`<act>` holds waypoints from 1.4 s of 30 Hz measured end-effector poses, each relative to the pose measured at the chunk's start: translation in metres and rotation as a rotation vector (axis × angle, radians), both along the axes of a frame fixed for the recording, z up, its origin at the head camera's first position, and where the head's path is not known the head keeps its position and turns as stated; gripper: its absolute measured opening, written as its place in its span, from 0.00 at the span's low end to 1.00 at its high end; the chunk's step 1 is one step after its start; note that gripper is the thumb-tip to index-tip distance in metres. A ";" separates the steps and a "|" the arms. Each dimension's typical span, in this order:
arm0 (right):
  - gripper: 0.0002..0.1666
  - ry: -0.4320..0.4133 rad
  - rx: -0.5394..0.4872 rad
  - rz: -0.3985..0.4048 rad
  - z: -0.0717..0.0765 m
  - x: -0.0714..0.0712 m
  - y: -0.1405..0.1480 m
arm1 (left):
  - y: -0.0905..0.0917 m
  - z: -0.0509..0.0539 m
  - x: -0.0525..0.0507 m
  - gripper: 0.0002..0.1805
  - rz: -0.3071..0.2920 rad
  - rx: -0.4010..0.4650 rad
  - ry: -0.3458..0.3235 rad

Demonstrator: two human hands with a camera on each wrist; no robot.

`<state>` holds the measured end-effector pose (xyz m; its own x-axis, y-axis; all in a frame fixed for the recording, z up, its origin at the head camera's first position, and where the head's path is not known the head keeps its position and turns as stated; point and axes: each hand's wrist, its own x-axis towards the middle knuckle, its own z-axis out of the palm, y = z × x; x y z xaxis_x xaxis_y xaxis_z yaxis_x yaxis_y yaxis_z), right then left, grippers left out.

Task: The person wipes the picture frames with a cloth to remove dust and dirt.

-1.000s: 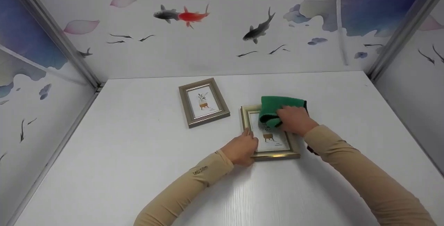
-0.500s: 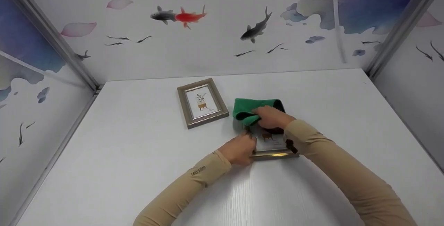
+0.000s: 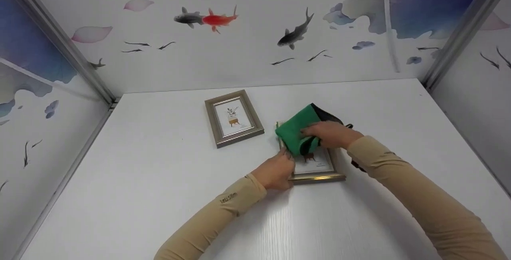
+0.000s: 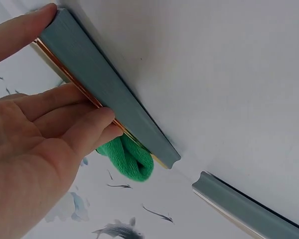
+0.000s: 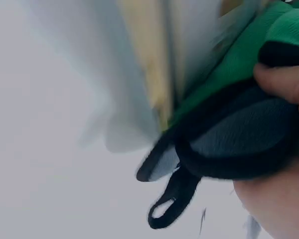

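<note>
A gold-edged picture frame (image 3: 319,178) lies on the white table with a printed picture of a potted plant under its glass. My left hand (image 3: 275,170) grips the frame's left side; in the left wrist view the thumb is at one end of the side and the fingers (image 4: 92,124) lie along its edge. My right hand (image 3: 333,133) holds a folded green cloth (image 3: 297,126) with black trim over the frame's upper part, hiding much of the picture. A black loop (image 5: 172,201) hangs from the cloth in the right wrist view.
A second, silver-brown picture frame (image 3: 211,122) lies slightly turned to the left of the first. White panels printed with fish (image 3: 295,34) and petals enclose the table (image 3: 131,164) at the back and sides, with metal posts (image 3: 459,36) at the corners.
The right hand with the cloth swept left over the frame's top, then came back rightward, and the cloth has turned. My left hand stays in place on the frame.
</note>
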<state>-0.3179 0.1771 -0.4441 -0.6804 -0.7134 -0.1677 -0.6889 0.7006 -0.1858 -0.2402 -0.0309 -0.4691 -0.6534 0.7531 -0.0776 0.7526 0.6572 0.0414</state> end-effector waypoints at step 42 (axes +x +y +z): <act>0.23 -0.050 -0.038 0.001 0.008 0.032 -0.022 | -0.005 -0.010 0.035 0.05 -0.088 -0.062 0.352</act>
<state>-0.2858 0.1550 -0.4362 -0.6707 -0.7210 -0.1740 -0.6791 0.6913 -0.2467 -0.2050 -0.0356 -0.4795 -0.5813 0.8083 0.0935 0.7672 0.5828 -0.2679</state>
